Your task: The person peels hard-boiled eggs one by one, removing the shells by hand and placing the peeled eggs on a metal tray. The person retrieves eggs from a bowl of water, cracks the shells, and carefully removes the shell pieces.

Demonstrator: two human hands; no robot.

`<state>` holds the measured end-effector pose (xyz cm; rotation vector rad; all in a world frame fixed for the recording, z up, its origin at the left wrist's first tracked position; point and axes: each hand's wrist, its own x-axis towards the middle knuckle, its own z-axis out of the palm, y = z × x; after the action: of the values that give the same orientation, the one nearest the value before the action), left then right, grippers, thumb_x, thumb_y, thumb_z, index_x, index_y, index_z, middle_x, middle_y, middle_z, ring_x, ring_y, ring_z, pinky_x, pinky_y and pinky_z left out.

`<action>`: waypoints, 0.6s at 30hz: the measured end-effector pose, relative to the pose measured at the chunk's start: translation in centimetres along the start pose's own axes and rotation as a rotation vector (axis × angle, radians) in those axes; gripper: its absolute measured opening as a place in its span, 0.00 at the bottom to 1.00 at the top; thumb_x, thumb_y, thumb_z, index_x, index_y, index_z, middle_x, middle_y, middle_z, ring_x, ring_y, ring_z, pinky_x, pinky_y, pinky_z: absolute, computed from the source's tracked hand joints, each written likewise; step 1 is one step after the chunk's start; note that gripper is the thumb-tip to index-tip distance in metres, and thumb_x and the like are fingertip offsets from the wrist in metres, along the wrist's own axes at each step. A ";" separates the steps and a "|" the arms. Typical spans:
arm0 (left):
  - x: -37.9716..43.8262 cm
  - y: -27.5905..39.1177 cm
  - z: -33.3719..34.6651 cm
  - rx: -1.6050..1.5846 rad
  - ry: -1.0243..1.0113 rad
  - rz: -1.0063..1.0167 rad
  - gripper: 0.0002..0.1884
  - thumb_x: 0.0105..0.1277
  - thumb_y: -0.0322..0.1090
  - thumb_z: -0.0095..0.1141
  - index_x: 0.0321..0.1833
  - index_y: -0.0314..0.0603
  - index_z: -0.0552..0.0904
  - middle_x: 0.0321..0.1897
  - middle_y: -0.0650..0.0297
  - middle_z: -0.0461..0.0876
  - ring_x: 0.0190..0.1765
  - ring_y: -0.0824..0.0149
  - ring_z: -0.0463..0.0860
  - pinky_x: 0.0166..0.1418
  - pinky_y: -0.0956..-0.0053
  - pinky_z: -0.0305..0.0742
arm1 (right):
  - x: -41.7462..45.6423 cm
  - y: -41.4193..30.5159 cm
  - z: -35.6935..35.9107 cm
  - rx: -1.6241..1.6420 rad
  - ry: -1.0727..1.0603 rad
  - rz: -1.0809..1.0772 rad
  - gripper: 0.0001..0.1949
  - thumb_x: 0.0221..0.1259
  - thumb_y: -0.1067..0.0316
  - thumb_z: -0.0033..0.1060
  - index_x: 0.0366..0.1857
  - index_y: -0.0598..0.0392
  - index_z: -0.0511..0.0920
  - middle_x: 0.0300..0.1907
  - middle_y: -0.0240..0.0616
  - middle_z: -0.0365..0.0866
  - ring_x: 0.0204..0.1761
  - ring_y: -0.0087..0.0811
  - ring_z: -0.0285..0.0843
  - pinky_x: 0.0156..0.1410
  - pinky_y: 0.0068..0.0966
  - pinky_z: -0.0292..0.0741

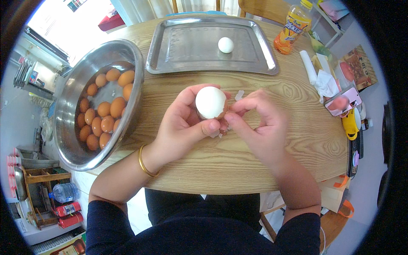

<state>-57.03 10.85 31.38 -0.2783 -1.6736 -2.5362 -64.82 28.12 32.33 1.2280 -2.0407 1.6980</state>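
Observation:
My left hand [183, 122] holds a boiled egg [209, 102] whose white is mostly bare. Some brown shell [223, 112] still clings to its right side and lower edge. The thumb and fingertips of my right hand [259, 122] pinch at that shell edge. Bits of broken shell [220, 134] lie on the wooden table below the hands, and another flake [239, 95] shows by the right fingers. On the steel tray [188, 67] beyond rests one peeled white egg [226, 45]. A large steel basin [137, 73] at the left holds several brown eggs [103, 109] in water.
An orange drink bottle [292, 27] stands right of the tray. Along the table's right edge are a paper roll [308, 67], crumpled tissue [326, 83], a phone [343, 100] and a yellow mug [351, 122]. The table [191, 172] ends just in front of my body.

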 end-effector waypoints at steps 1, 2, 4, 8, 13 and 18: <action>0.0 -0.1 0.1 0.022 0.017 0.013 0.31 0.64 0.31 0.65 0.67 0.37 0.65 0.57 0.54 0.76 0.54 0.65 0.81 0.57 0.71 0.81 | -0.1 0.0 0.1 -0.011 -0.002 0.003 0.08 0.48 0.75 0.74 0.30 0.54 0.82 0.29 0.33 0.82 0.32 0.29 0.78 0.39 0.26 0.72; 0.0 -0.1 0.1 0.043 0.034 0.025 0.29 0.64 0.26 0.64 0.66 0.36 0.65 0.53 0.56 0.79 0.50 0.68 0.83 0.54 0.74 0.81 | -0.2 0.1 0.2 -0.015 0.004 0.010 0.08 0.48 0.75 0.74 0.30 0.54 0.82 0.29 0.34 0.82 0.32 0.29 0.78 0.39 0.26 0.72; 0.0 0.3 0.1 0.166 0.049 0.049 0.29 0.62 0.24 0.65 0.65 0.35 0.66 0.51 0.57 0.79 0.50 0.68 0.82 0.54 0.73 0.82 | -0.4 0.3 0.4 -0.026 0.016 0.026 0.07 0.49 0.75 0.74 0.31 0.55 0.83 0.29 0.34 0.82 0.32 0.29 0.78 0.38 0.26 0.72; 0.1 0.0 0.1 0.300 0.125 0.114 0.29 0.60 0.21 0.66 0.62 0.33 0.68 0.49 0.58 0.80 0.51 0.69 0.82 0.55 0.74 0.81 | -0.5 0.2 0.8 0.026 0.010 0.080 0.06 0.51 0.74 0.73 0.32 0.56 0.84 0.29 0.35 0.83 0.31 0.30 0.77 0.38 0.27 0.72; 0.4 -0.2 0.2 0.437 0.209 0.202 0.28 0.56 0.21 0.70 0.58 0.32 0.71 0.50 0.58 0.81 0.52 0.69 0.82 0.58 0.74 0.79 | -0.5 0.1 1.3 0.078 0.004 0.107 0.05 0.55 0.72 0.71 0.33 0.57 0.85 0.30 0.37 0.85 0.31 0.29 0.77 0.39 0.26 0.72; 0.4 -0.3 0.2 0.477 0.217 0.184 0.28 0.54 0.21 0.72 0.57 0.32 0.72 0.49 0.59 0.81 0.54 0.69 0.82 0.59 0.74 0.78 | -0.4 -0.2 1.2 0.163 -0.034 0.190 0.04 0.58 0.69 0.70 0.32 0.57 0.85 0.29 0.36 0.85 0.32 0.27 0.77 0.41 0.24 0.70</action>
<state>-57.48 11.14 31.31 -0.1052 -1.9844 -1.8883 -64.01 27.21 31.79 1.1487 -2.1345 1.9771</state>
